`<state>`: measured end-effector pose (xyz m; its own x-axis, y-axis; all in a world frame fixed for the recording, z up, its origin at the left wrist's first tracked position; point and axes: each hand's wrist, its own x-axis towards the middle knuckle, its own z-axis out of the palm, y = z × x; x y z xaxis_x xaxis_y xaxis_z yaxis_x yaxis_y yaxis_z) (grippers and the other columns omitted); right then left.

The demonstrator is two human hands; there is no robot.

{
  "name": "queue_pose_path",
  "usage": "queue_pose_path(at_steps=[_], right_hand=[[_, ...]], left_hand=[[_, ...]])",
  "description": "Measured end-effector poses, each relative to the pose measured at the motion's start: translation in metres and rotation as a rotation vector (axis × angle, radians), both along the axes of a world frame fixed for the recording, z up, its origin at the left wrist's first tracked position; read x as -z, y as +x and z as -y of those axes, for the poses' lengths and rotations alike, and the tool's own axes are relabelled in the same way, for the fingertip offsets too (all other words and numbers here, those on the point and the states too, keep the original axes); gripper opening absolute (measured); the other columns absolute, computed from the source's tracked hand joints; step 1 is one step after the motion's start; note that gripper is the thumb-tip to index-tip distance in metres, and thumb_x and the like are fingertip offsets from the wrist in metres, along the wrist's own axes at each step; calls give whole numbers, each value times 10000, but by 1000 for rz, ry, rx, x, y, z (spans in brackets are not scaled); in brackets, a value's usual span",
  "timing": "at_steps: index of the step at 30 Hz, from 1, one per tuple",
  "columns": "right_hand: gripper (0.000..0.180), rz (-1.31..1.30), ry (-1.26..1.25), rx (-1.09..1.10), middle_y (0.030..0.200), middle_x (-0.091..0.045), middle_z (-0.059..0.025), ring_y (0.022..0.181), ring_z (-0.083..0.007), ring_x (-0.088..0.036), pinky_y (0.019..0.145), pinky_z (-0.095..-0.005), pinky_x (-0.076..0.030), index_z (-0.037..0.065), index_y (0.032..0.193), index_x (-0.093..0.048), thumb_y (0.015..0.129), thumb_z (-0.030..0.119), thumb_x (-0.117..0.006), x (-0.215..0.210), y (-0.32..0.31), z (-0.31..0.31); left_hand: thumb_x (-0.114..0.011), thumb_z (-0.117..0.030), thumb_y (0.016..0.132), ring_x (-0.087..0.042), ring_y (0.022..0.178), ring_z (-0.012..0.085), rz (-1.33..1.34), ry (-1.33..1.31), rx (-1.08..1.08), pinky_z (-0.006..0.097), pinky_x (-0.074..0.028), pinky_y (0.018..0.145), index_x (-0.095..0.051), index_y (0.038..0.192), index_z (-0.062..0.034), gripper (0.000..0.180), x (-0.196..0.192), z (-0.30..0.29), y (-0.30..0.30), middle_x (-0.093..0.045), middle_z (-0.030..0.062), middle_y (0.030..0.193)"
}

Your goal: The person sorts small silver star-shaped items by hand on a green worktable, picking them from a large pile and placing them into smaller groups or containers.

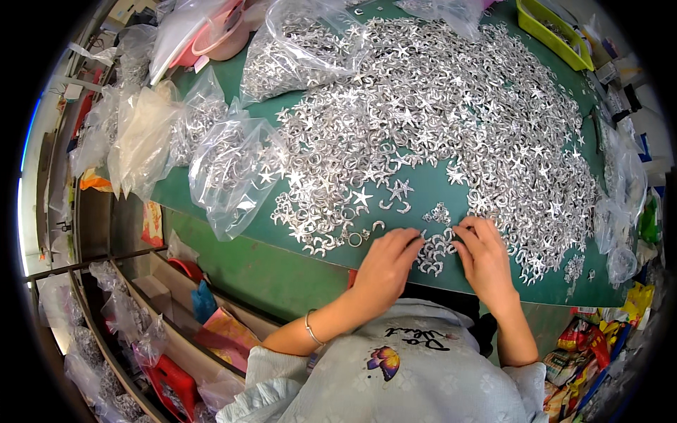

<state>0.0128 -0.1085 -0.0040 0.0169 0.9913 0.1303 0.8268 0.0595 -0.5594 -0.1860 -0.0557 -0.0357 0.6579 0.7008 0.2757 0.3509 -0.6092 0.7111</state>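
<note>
Small silver metal pieces, starfish-shaped and curved, lie in a wide heap (423,106) on the green table. At the near edge, my left hand (384,268) has its fingers curled together beside a small cluster of curved silver pieces (434,255). Across that cluster my right hand (485,261) bends inward, thumb and forefinger close together. Whatever either set of fingertips holds is too small to make out. Just beyond my hands sits another little clump of silver pieces (438,213). Loose starfish pieces (362,197) and a ring-shaped piece (355,240) lie left of it.
Clear plastic bags of silver pieces (229,169) line the table's left side, and a larger bag (296,63) stands at the back. Pink basins (222,35) are at the far left, a yellow-green tray (553,35) at the far right. Wooden compartments (162,289) flank the table below left.
</note>
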Motion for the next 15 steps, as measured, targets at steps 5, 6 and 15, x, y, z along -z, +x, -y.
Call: queue_pose_path(at_steps=[5,6,15], right_hand=[[283,-40,-91,-15,1040,-557,-125,936,-319,-548,812,-400,-459,-25,1029,-634,751,-13,-684,-4,-1,11],[303,-54,-52,-19,1070,-558,-134,970,-331,-547,834,-404,-459,-27,1048,-630,751,-10,-684,-3,-2,12],[542,-211,-15,-229,1320,-487,-177,1272,-393,-431,1011,-469,-395,-22,1241,-536,732,40,-711,25,-16,37]], left_hand=[[-573,114,771,-568,1044,336,40,-18,-17,404,-461,896,-593,1113,50,349,3,16,4,-554,186,1199],[-568,120,785,-573,1047,324,117,-77,-14,394,-469,880,-591,1121,47,346,1,18,2,-560,188,1193],[-376,-375,969,-540,1190,373,614,-2134,194,474,-410,1032,-488,1287,91,575,50,52,-39,-526,266,1303]])
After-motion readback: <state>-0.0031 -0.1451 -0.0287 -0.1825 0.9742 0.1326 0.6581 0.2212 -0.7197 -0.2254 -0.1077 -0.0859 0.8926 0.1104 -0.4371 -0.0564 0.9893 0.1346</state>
